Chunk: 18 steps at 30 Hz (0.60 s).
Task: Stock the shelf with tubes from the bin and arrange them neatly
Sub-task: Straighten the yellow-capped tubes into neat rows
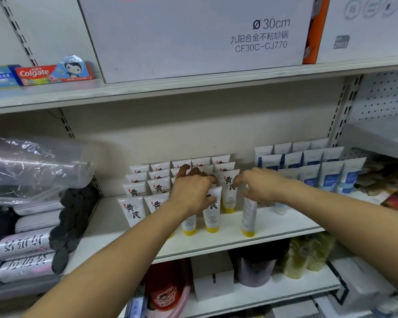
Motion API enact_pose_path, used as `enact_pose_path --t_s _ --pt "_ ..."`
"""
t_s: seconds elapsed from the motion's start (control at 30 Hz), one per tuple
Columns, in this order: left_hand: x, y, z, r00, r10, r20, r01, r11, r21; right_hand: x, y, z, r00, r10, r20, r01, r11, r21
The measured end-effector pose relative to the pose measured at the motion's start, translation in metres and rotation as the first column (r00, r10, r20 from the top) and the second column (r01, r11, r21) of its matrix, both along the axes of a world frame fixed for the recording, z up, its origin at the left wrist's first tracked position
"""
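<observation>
White tubes with yellow caps (133,210) stand cap-down in several rows on the middle shelf (216,239). My left hand (191,191) reaches among them and grips the top of one front tube (213,210). My right hand (260,184) holds the top of a single tube (248,216) that stands apart near the shelf's front edge, turned edge-on. The bin is out of view.
Blue and white tubes (313,166) fill the shelf's right side. Rolls of bags in plastic wrap (28,226) are stacked at the left. A large white box (193,35) and toothpaste boxes (55,74) sit on the shelf above. Tubs and boxes stand below.
</observation>
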<state>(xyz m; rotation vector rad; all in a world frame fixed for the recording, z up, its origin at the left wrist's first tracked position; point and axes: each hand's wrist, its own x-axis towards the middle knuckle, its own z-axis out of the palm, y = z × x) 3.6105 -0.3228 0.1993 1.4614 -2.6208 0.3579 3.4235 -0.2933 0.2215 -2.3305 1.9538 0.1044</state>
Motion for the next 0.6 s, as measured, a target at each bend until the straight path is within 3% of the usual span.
enact_pose_path --t_s 0.1,0.23,0.37,0.6 --pt "-0.001 -0.001 0.001 1.0 0.014 0.009 -0.015 1.0 0.022 -0.004 -0.001 0.0 0.991 -0.032 0.134 0.029 0.999 0.025" --pt "-0.005 -0.001 0.002 0.999 0.029 0.019 -0.03 0.998 0.05 -0.011 -0.002 0.005 0.935 -0.145 0.324 0.079 0.975 0.208" --pt "-0.008 -0.001 0.001 0.999 0.036 0.029 -0.037 0.998 0.054 -0.014 -0.003 0.007 0.98 -0.041 0.193 -0.007 0.97 0.242" --pt "-0.011 -0.004 -0.003 0.997 0.068 0.047 -0.07 0.997 0.04 -0.007 -0.006 -0.011 0.998 0.006 0.062 -0.005 1.0 -0.023"
